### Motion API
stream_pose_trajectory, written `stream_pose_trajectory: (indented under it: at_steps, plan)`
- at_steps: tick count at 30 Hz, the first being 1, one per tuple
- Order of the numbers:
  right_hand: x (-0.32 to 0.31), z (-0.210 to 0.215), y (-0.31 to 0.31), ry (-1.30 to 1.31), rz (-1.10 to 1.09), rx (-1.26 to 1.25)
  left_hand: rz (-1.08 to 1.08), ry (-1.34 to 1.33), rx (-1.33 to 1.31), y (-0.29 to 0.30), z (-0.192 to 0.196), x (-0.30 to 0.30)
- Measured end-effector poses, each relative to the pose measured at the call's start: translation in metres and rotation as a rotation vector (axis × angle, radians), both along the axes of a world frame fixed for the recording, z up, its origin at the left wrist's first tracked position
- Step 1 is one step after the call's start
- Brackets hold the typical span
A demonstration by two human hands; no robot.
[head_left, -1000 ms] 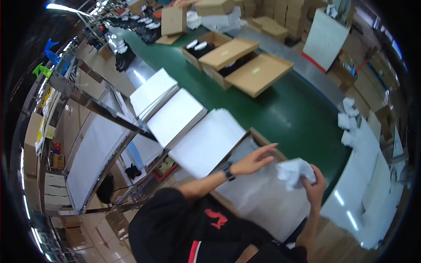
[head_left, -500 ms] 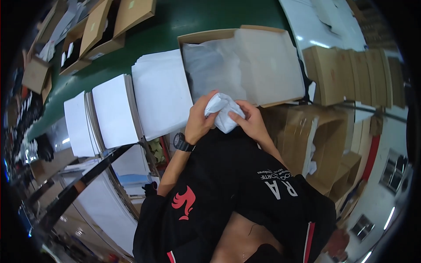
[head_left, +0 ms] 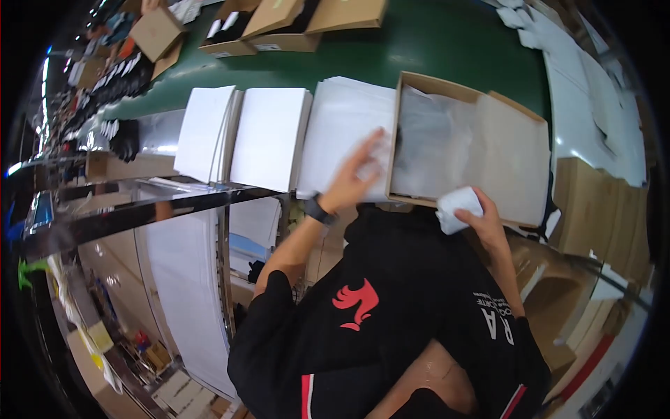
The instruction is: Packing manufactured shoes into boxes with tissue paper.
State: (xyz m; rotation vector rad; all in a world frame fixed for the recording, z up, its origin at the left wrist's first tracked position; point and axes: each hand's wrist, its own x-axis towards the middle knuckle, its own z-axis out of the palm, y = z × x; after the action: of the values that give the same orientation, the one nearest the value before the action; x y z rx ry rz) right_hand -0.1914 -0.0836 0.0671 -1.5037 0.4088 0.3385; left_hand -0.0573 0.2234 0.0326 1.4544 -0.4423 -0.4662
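Observation:
My right hand (head_left: 486,222) grips a wadded white paper bundle (head_left: 459,209) in front of a shallow brown cardboard box (head_left: 398,129). Sheets of thin, translucent white paper (head_left: 440,143) line this box, with one cream sheet (head_left: 513,157) draped over its right part. Something greyish shows faintly through the lining, too veiled to name. My left hand (head_left: 352,174), slightly blurred, is over a stack of white paper sheets (head_left: 345,115) left of the box. Its fingers are stretched and apart, holding nothing; I cannot tell whether they touch the top sheet.
Two more stacks of white sheets (head_left: 269,136) stand farther left along a metal rail (head_left: 139,218). Open cartons with black items (head_left: 283,38) sit at the back of the green table (head_left: 419,45). Brown cardboard boxes (head_left: 593,202) stand in a row at right.
My left hand has let go of the white bundle and moved left over the paper stack. The bundle stays in my right hand, now farther right. The whole view has shifted.

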Motion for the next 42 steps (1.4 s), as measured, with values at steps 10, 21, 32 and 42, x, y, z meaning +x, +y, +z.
stream_pose_trajectory:
  at_steps: [10,21,32,42]
  plan:
    - [-0.041,-0.012,-0.052,0.102,0.117,0.074,0.724,0.003,1.615,0.238,-0.071,0.1]
    - [-0.066,-0.008,-0.071,0.118,0.14,0.054,1.042,-0.508,1.422,0.283,-0.047,0.099]
    - [-0.059,0.012,-0.136,0.086,0.612,-0.254,0.351,-0.117,0.548,-0.001,0.052,0.048]
    - [0.045,0.025,-0.17,-0.277,0.313,-0.336,0.441,-0.092,0.578,-0.138,-0.081,0.009]
